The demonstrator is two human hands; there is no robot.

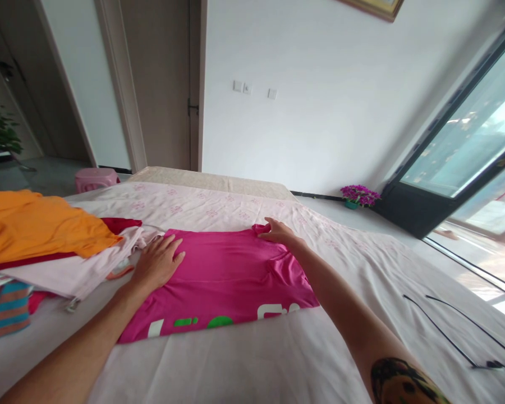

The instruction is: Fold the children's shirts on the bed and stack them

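A bright pink shirt (223,269) lies folded into a rough rectangle on the bed, white and green print along its near edge. My left hand (162,261) rests flat on its left side with the fingers spread. At the far right corner my right hand (281,233) has a small bunch of the pink fabric between thumb and fingers. Wrinkles gather on the shirt's right side, beside my right forearm.
Left of the shirt is a pile of clothes with an orange garment (46,227) on top and a striped piece (6,311). Eyeglasses (494,365) lie at the right on the pale bedsheet (244,370). A pink stool (96,179) and purple flowers (359,194) stand beyond.
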